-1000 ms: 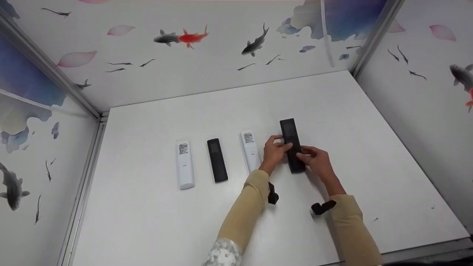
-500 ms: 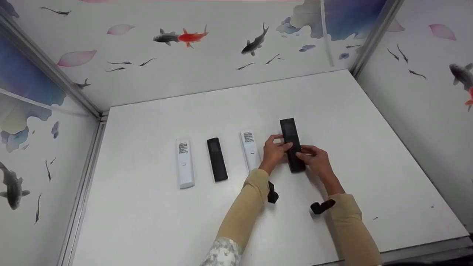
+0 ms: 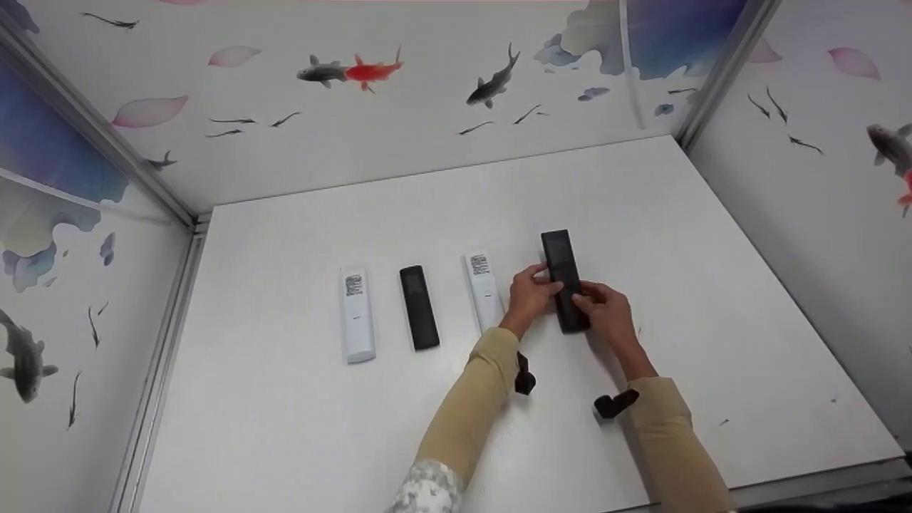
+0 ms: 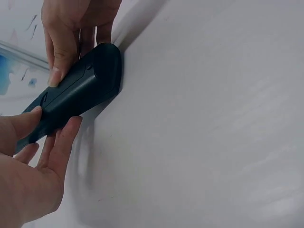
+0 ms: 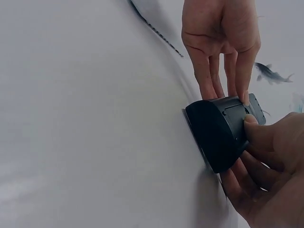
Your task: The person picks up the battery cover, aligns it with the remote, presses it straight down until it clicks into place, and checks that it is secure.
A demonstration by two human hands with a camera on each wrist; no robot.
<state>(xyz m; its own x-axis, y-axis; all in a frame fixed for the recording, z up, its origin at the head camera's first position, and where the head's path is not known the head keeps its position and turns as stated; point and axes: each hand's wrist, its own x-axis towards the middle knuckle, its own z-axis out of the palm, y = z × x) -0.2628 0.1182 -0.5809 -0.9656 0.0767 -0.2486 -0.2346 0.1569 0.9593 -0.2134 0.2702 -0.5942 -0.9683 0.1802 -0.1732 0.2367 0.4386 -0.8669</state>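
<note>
Between both hands is a black remote control (image 3: 558,249), back side uppermost, at the right of the row in the head view. My left hand (image 3: 529,296) grips its left edge, thumb on the upper face and fingers at the side. From the right, my right hand (image 3: 609,313) holds it closer to the near end, thumb likewise on top. In the right wrist view the seam of the battery cover (image 5: 236,118) shows near the right thumb, and the cover looks seated. Whether the remote touches the table is unclear.
Left of the hands lie a white remote (image 3: 486,293), its lower end hidden by the left wrist, a second black remote (image 3: 420,310) and another white remote (image 3: 358,324). All rest on the white table (image 3: 285,427). Printed panels (image 3: 427,135) enclose its back and sides.
My right wrist and forearm have shifted slightly left. The left thumb sits a touch lower on the black remote. The other remotes have stayed put.
</note>
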